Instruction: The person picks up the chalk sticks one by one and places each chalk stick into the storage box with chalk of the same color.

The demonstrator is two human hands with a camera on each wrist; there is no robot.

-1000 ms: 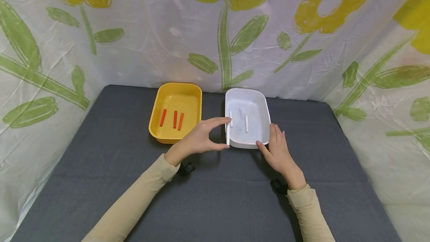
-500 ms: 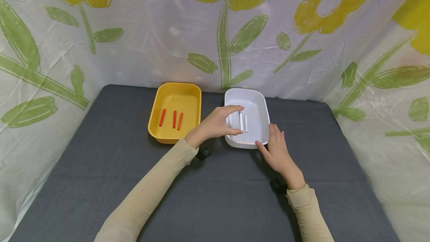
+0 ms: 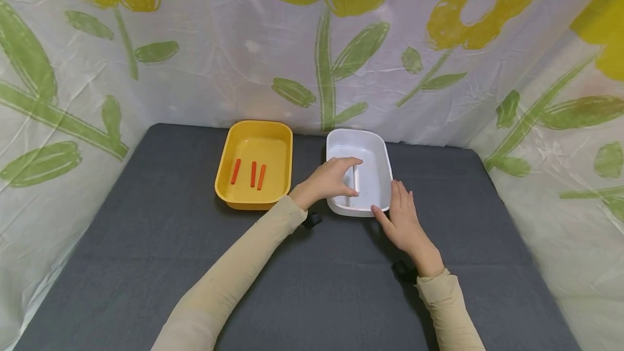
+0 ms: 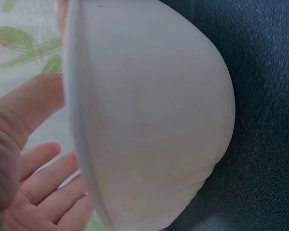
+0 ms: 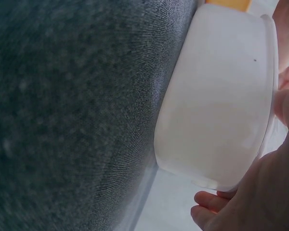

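The left hand (image 3: 331, 179) reaches over the near left rim of a white plastic tray (image 3: 336, 211). Between its thumb and index fingertips it pinches a white chalk stick (image 3: 356, 179) by the two ends, inside the tray. The left wrist view has the left hand (image 4: 43, 187) beside the tray's wall (image 4: 149, 110), which hides the chalk. At the tray's near right corner the right hand (image 3: 405, 225) holds the rim, its thumb at the front and fingers along the right side. The left hand partly hides the tray's inside.
To the left stands a yellow tray (image 3: 231, 199) with a red stick (image 3: 236, 171) and two similar ones lying in it. Both trays rest on a dark grey cloth-covered table (image 3: 351, 286). A flower-patterned curtain (image 3: 209, 80) rises behind and at both sides.
The left hand has moved right, carrying the chalk stick from the white tray's left rim to over its middle. The right hand has stayed at the tray's corner.
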